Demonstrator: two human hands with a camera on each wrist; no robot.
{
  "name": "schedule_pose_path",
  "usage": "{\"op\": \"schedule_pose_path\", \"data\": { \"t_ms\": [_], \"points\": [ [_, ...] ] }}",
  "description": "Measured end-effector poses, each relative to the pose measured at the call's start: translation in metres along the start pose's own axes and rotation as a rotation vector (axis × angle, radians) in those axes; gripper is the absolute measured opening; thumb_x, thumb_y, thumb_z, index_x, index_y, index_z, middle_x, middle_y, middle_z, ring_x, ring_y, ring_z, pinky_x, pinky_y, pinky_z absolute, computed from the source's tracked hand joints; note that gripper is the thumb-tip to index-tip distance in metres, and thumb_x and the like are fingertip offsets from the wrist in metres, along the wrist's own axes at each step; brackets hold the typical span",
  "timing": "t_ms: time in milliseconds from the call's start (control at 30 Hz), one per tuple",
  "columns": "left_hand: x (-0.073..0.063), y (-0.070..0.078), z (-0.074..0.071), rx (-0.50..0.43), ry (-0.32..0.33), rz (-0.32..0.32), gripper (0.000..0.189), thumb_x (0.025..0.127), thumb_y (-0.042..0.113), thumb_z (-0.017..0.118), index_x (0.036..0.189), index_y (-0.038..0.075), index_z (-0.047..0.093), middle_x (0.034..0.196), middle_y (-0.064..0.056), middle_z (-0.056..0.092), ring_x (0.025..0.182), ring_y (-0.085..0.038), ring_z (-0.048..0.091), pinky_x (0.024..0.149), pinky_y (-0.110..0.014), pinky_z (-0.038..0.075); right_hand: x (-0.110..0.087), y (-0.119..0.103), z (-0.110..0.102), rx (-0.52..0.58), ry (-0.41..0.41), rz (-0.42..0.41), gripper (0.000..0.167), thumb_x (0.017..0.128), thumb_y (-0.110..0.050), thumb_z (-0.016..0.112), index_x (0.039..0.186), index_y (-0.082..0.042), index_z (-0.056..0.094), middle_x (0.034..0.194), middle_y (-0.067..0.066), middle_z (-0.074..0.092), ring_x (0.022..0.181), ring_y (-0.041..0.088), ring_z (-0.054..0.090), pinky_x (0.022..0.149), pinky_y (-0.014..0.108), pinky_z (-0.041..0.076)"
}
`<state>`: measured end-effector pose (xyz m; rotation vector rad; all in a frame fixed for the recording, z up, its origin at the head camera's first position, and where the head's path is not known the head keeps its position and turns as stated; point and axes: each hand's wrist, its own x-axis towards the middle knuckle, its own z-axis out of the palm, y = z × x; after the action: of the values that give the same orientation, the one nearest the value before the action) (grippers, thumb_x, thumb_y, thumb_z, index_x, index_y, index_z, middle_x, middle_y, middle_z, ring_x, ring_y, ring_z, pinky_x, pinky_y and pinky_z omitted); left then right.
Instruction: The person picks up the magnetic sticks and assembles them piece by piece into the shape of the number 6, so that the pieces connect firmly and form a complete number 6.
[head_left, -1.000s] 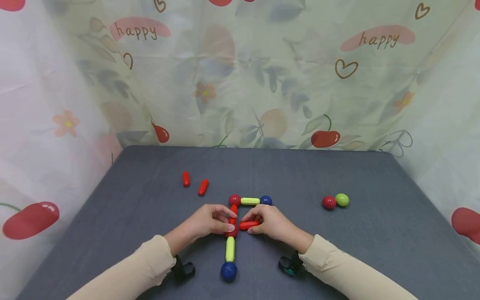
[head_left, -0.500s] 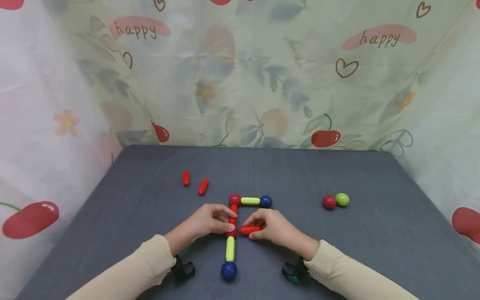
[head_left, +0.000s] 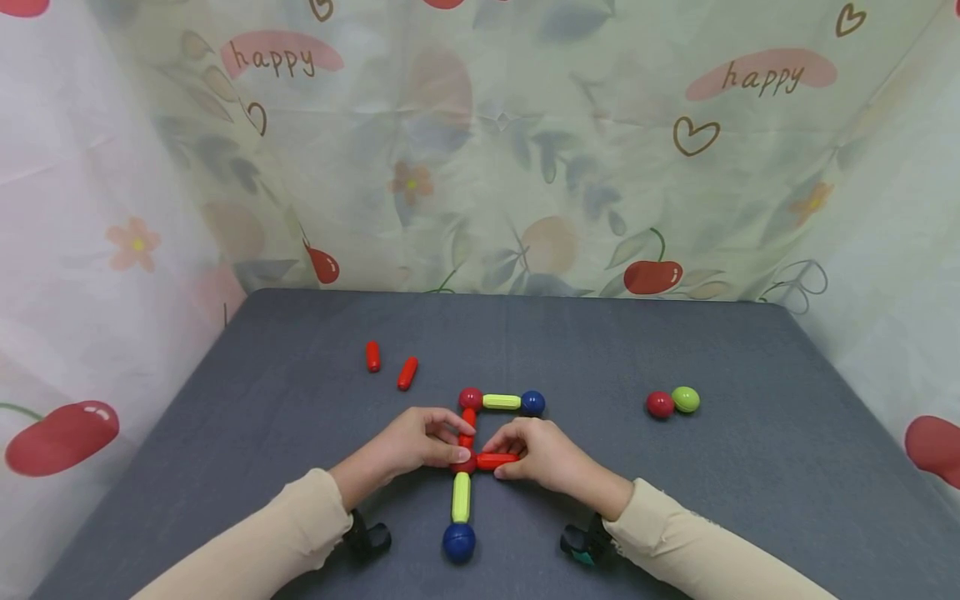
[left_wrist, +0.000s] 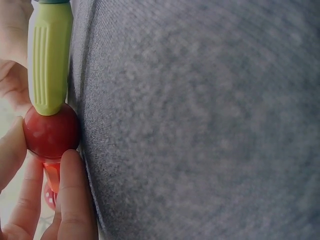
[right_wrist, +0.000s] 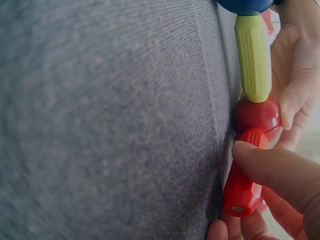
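Observation:
My left hand (head_left: 415,439) pinches a red ball (left_wrist: 52,131) at the middle of a magnetic stick-and-ball figure. Between thumb and fingers, my right hand (head_left: 553,457) holds a red magnetic rod (right_wrist: 243,182), its far end against that ball and pointing sideways from it. Toward the near side a yellow-green rod (head_left: 461,498) runs from the ball to a blue ball (head_left: 458,543). Away from me another red rod (head_left: 468,417), partly hidden by left fingers, leads to a second red ball (head_left: 471,399). From there a yellow-green rod (head_left: 501,402) reaches a smaller-looking blue ball (head_left: 532,403).
Two loose red rods (head_left: 407,373) lie at the back left of the grey table (head_left: 300,333). On the right, a loose red ball (head_left: 660,405) sits beside a green ball (head_left: 686,399). A patterned curtain (head_left: 510,167) hangs behind the table.
My right hand has shifted slightly nearer to me, then left, bringing the red rod's end against the red ball where a gap showed before. The left hand keeps its place.

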<state>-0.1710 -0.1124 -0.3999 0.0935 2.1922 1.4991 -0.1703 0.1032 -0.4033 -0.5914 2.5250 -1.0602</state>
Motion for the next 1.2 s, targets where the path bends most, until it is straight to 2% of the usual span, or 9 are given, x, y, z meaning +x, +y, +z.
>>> {"op": "schedule_pose_path", "data": {
  "t_ms": [300,600,1200],
  "points": [
    [0.001,-0.001,0.000,-0.014,-0.004,0.006,0.032,0.080,0.011,0.079,0.110,0.006,0.069,0.086,-0.007,0.064,0.071,-0.014,0.064,0.073,-0.031,0.057,-0.006,0.004,-0.003,0.037,0.017,0.001,0.022,0.076,-0.008,0.081,0.096,-0.012,0.074,0.084,-0.004,0.066,0.073,0.010,0.056,0.066,0.023,0.049],
    [0.000,0.001,0.001,-0.003,0.008,-0.016,0.033,0.080,0.012,0.079,0.110,0.008,0.069,0.088,-0.008,0.064,0.072,-0.014,0.064,0.074,-0.032,0.057,-0.014,0.013,-0.011,0.074,0.019,0.052,0.019,0.078,-0.009,0.080,0.096,-0.011,0.074,0.082,-0.003,0.063,0.076,0.011,0.055,0.067,0.023,0.048],
    [0.000,0.000,0.002,0.000,0.016,-0.024,0.033,0.079,0.013,0.080,0.111,0.009,0.069,0.089,-0.008,0.063,0.073,-0.015,0.064,0.074,-0.032,0.058,-0.014,0.016,-0.012,0.095,0.014,0.058,0.019,0.078,-0.010,0.080,0.096,-0.011,0.073,0.080,-0.002,0.063,0.074,0.011,0.055,0.066,0.023,0.048]
  ]
}}
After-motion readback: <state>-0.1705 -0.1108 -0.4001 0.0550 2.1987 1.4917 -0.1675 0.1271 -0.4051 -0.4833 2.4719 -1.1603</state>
